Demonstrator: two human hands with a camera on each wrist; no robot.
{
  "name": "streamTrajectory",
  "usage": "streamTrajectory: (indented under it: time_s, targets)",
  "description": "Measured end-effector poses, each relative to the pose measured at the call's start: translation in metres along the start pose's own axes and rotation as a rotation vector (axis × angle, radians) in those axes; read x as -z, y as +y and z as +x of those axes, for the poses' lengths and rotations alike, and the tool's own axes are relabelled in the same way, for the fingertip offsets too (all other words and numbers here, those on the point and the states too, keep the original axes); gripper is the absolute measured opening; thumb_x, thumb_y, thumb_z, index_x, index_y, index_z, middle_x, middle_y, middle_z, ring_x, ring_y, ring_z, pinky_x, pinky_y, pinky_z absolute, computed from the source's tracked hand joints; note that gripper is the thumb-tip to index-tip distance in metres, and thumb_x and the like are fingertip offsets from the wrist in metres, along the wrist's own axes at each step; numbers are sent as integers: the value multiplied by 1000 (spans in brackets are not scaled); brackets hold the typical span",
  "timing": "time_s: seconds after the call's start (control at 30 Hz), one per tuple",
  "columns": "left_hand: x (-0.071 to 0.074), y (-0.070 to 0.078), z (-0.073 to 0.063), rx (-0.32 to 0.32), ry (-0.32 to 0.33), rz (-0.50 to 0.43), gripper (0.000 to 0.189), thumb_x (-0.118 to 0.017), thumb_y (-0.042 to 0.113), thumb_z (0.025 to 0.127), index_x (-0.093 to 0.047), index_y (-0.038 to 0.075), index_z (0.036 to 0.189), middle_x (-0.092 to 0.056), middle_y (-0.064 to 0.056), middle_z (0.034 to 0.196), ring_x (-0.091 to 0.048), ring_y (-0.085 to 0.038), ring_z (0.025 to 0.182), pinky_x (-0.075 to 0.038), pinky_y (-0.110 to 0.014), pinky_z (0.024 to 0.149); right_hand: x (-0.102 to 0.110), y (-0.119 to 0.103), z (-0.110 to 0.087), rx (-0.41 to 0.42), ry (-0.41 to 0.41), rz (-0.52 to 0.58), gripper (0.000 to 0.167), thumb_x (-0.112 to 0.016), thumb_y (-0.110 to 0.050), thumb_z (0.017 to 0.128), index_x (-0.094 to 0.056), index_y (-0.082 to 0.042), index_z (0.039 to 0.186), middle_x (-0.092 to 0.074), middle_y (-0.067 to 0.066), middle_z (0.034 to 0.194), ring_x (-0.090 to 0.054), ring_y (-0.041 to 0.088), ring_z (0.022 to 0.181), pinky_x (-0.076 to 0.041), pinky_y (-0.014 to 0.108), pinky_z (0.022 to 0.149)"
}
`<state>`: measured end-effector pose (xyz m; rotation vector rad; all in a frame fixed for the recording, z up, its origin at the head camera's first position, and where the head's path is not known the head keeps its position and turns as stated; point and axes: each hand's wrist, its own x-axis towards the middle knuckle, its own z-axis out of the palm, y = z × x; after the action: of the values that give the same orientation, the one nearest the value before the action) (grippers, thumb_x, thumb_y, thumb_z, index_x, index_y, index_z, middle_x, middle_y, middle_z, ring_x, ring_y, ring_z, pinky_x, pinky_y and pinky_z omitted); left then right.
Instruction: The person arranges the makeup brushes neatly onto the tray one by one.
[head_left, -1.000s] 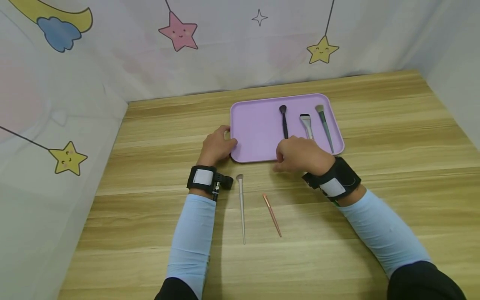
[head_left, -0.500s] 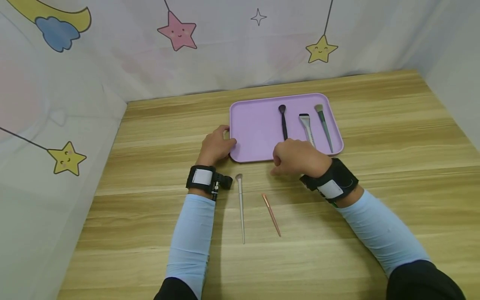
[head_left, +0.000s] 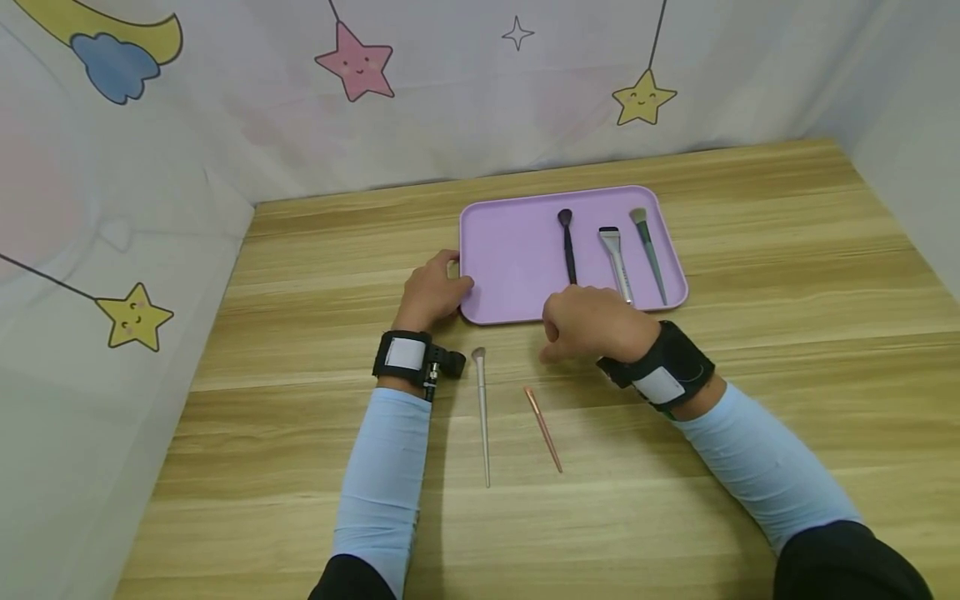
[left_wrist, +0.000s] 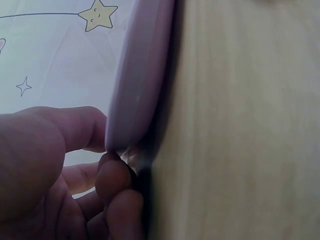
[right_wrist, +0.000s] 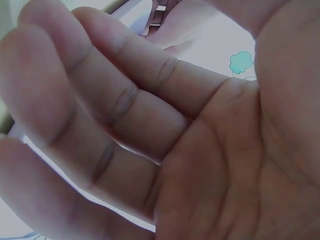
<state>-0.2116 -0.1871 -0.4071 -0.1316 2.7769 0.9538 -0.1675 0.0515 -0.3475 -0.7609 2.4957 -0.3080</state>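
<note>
At the left end of the purple tray (head_left: 510,262), the left hand (head_left: 432,292) pinches the rim between thumb and fingers. The right hand (head_left: 600,321) is over the near edge, palm bare, fingers loosely bent. Inside the tray lie 3 brushes, black brush (head_left: 567,247), flat brush (head_left: 615,258) and green brush (head_left: 649,255); 2 others, silver brush (head_left: 483,421) and copper brush (head_left: 543,429), lie on the wooden table (head_left: 315,333).

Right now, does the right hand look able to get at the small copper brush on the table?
Probably yes: the right hand is near the copper brush, with nothing visible between them; the long pale brush lies apart, and the hand appears empty.
</note>
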Motion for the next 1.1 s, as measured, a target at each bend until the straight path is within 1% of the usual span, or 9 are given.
streamTrajectory:
  time_s: [0.2, 0.43, 0.57, 0.83, 1.0, 1.1]
  targets:
    - [0, 0, -1, -1, 2, -7, 59, -57, 29, 94, -46, 12, 150, -61, -18, 124, -63, -28, 80, -44, -36, 69, -2, -4, -1, 12, -13, -11, 26, -82, -34, 82, -67, -16, 73, -62, -3, 73, -57, 17, 67, -47, 35, 55]
    - [0, 1, -1, 3, 0, -12, 59, -57, 29, 94, -47, 12, 150, -60, -18, 125, -62, -27, 80, -45, -35, 68, -7, -8, -1, 21, -25, -38, 26, -81, -34, 82, -66, -17, 70, -63, -2, 73, -60, 18, 66, -48, 37, 55]
    - [1, 2, -2, 2, 4, -12, 59, -57, 28, 93, -47, 12, 149, -62, -18, 122, -63, -26, 74, -45, -35, 67, -9, -9, 0, 29, -25, -55, 25, -80, -33, 81, -65, -17, 70, -62, -2, 73, -59, 18, 66, -49, 38, 56]
    - [0, -1, 0, -10, 7, -16, 58, -57, 27, 93, -47, 12, 149, -63, -17, 117, -61, -21, 62, -45, -34, 62, -11, -13, 0, 40, -49, -75, 28, -81, -36, 81, -65, -17, 70, -62, -2, 73, -60, 18, 66, -50, 38, 57]
    - [0, -1, 0, -10, 5, -18, 58, -57, 27, 93, -47, 12, 149, -62, -16, 116, -61, -22, 63, -45, -33, 61, -12, -17, -1, 60, -62, -99, 30, -82, -39, 82, -65, -17, 70, -63, -2, 73, -60, 17, 67, -50, 39, 57]
    - [0, -1, 0, -8, 3, -21, 58, -57, 27, 94, -47, 11, 149, -63, -15, 111, -60, -21, 62, -45, -33, 60, -12, -18, -2, 68, -67, -104, 32, -82, -40, 82, -65, -17, 69, -62, -2, 72, -60, 17, 66, -50, 37, 56]
